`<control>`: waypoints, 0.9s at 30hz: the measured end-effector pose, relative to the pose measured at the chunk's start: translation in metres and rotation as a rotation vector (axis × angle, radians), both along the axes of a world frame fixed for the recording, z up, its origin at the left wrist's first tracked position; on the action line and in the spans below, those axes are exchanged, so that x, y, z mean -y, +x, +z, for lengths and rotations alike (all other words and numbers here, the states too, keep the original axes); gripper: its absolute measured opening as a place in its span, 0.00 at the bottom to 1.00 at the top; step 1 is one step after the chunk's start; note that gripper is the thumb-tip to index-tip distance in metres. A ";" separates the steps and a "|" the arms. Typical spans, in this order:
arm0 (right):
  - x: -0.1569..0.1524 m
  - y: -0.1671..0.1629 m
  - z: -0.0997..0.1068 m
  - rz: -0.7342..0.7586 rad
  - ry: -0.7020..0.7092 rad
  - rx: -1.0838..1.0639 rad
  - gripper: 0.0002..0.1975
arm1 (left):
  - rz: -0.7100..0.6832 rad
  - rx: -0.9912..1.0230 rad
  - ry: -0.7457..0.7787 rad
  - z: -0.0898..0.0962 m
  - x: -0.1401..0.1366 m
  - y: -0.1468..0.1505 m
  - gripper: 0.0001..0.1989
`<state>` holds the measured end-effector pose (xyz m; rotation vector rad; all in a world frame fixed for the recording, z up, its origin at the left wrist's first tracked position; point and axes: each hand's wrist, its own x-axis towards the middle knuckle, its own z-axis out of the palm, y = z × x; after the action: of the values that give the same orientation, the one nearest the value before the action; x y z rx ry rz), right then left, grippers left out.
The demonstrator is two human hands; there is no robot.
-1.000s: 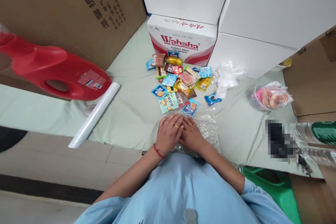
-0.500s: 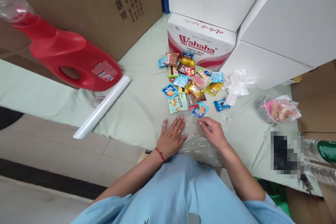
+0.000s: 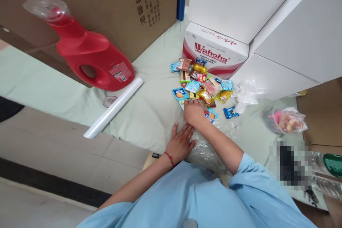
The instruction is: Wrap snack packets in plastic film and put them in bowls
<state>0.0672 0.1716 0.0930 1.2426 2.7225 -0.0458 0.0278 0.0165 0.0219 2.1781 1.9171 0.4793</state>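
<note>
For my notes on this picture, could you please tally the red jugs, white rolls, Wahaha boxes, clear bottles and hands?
Red jug: 1
White roll: 1
Wahaha box: 1
Clear bottles: 2
Left hand and right hand: 2
Total: 7

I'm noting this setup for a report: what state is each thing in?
Left hand, palm down, fingers spread
Right hand, fingers curled; grip can't be told
Snack packets, loosely heaped
Clear plastic film, crumpled
White plastic, crumpled
Red bottle, topped by a clear cap
White roll, lying down
Plastic tub, filled
Clear bottles, upright or lying unclear
Water box, standing
</note>
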 end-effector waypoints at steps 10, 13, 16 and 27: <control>-0.023 0.116 0.029 -0.315 -0.281 -0.984 0.17 | 0.021 -0.003 -0.020 0.004 -0.004 -0.001 0.30; -0.008 0.162 0.022 -0.412 -0.525 -1.098 0.18 | 0.045 -0.001 -0.042 0.007 -0.014 -0.005 0.29; 0.013 0.186 0.008 -0.422 -0.637 -1.065 0.18 | 0.066 -0.020 -0.054 0.008 -0.023 -0.009 0.29; 0.031 0.187 -0.018 -0.073 -0.202 -0.496 0.12 | -0.004 -0.150 -0.033 0.003 -0.014 -0.025 0.32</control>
<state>0.2541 0.1410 0.0749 1.4232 2.9625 -0.7084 0.0031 0.0304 0.0254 2.2540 1.9795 0.2884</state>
